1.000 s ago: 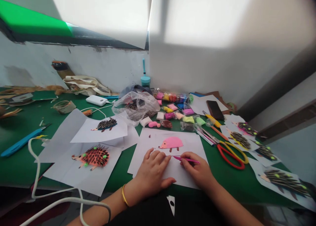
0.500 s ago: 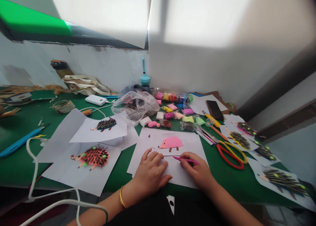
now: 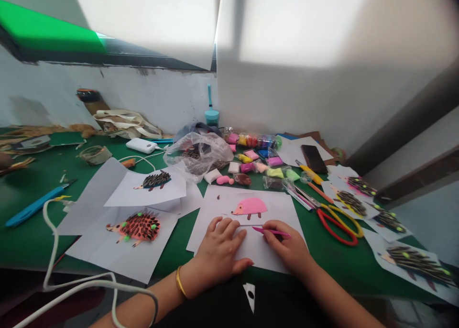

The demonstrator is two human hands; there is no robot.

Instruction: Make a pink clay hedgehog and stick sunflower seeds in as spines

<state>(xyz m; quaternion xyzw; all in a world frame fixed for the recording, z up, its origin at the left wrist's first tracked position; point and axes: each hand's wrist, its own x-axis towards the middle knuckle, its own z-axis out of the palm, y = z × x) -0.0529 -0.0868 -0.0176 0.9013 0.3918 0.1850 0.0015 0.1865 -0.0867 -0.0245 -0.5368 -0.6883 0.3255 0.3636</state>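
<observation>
Grasping a slim pink modelling knife (image 3: 275, 233), the right hand (image 3: 289, 249) is over the near part of a white paper sheet (image 3: 283, 208). The left hand (image 3: 218, 249) lies palm-down there, unclenched, fingers slightly spread. A pink hedgehog figure (image 3: 253, 205) is just beyond both, on the sheet. Farther off lie clay packets (image 3: 275, 173), any print too small to read.

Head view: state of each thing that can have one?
Left hand: flat on the paper, thumb out
Right hand: closed on the pink tool
Pink tool: held, tip toward the left hand
Pink hedgehog: lying flat, body without seeds
Scissors: lying down, not held
Blue cutter: lying down, blade out
Plastic bag: crumpled
Phone: lying down, dark
</observation>
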